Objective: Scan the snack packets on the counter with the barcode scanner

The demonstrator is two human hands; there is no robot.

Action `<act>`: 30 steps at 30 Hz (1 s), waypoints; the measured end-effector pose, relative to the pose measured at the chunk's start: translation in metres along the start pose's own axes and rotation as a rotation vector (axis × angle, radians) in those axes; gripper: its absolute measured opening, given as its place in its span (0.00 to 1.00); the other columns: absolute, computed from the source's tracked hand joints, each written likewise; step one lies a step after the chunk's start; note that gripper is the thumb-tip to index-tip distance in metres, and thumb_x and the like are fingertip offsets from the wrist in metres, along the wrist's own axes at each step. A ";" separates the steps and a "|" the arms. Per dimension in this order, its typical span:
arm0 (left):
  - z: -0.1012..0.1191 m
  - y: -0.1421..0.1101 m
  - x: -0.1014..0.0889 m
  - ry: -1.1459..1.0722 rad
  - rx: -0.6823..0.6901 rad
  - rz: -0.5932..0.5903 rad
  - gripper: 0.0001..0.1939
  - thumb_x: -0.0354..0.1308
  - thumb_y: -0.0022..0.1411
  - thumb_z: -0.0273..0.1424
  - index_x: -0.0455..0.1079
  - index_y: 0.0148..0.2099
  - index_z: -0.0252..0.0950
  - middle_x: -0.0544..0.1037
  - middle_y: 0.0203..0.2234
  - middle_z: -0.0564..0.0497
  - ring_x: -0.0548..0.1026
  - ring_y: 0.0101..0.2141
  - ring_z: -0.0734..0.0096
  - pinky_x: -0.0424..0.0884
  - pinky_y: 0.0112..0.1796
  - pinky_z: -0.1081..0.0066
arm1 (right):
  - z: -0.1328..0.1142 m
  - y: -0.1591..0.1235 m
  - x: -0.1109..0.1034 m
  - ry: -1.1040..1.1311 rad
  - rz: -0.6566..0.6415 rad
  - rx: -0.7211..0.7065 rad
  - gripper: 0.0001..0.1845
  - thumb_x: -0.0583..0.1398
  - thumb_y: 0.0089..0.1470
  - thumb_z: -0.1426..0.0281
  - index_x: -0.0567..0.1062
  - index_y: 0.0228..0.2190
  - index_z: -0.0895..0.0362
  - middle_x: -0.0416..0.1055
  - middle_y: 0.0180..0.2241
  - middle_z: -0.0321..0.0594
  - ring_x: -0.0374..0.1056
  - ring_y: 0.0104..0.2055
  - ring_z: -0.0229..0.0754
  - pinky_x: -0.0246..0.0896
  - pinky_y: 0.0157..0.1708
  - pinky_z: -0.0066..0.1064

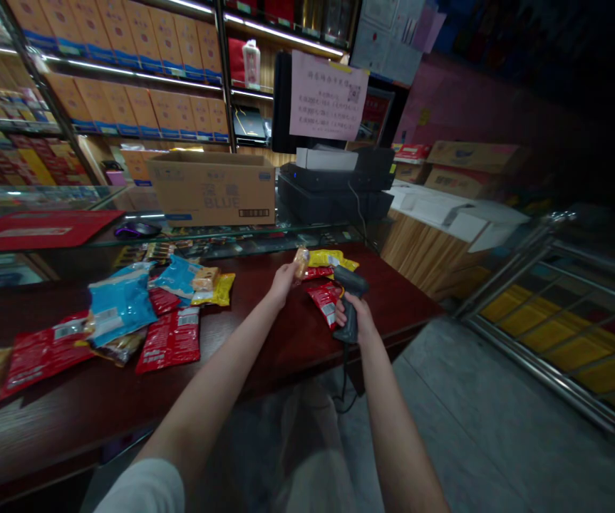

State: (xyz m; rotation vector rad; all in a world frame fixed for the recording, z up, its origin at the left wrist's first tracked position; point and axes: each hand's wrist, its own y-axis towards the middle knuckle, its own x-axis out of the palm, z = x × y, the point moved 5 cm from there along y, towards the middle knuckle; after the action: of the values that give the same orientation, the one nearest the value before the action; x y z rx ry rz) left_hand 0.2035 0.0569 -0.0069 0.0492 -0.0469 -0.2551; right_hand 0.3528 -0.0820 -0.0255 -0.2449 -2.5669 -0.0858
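My right hand (357,315) is wrapped round the grip of a dark barcode scanner (350,282), whose cord hangs below the table edge. In my left hand (283,282) is a small clear-wrapped snack pack (301,262), pinched by its near end; what is inside is too small to name surely. Just past it lie a yellow snack packet (326,258) and a red one. A red packet with a barcode label (324,305) rests beside the scanner, partly behind it. To the left, a loose heap holds a blue packet (120,303) and a red packet (171,340).
The dark red table (264,349) meets a glass counter bearing a cardboard box (211,189), a mouse (137,229), a red mat (40,229) and a black printer-like machine (333,182). A metal railing (564,299) stands at right. Stocked shelves rise behind.
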 end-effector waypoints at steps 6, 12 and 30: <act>0.011 -0.007 -0.059 -0.259 -0.097 0.011 0.14 0.52 0.61 0.36 0.69 0.47 0.37 0.78 0.34 0.49 0.78 0.28 0.72 0.72 0.28 0.73 | 0.008 0.003 0.045 -0.054 0.011 -0.049 0.21 0.69 0.44 0.59 0.71 0.36 0.56 0.64 0.16 0.27 0.55 0.12 0.30 0.51 0.11 0.23; -0.003 -0.015 -0.106 -0.279 -0.105 0.155 0.12 0.49 0.61 0.33 0.67 0.45 0.36 0.76 0.32 0.52 0.75 0.26 0.75 0.71 0.28 0.75 | 0.054 0.021 0.109 0.001 -0.120 0.167 0.20 0.68 0.43 0.60 0.71 0.35 0.58 0.62 0.15 0.26 0.54 0.12 0.30 0.47 0.11 0.22; 0.017 -0.032 -0.107 0.080 0.121 0.228 0.16 0.53 0.60 0.29 0.74 0.49 0.34 0.77 0.46 0.42 0.74 0.49 0.58 0.71 0.50 0.61 | 0.068 0.021 0.117 0.064 -0.166 0.210 0.19 0.68 0.43 0.60 0.69 0.33 0.57 0.60 0.15 0.25 0.51 0.13 0.29 0.44 0.12 0.22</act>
State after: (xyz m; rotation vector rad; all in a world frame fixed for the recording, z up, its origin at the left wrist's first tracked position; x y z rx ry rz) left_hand 0.0907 0.0521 0.0041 0.1731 0.0117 -0.0217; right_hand 0.2246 -0.0354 -0.0198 0.0498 -2.5037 0.1122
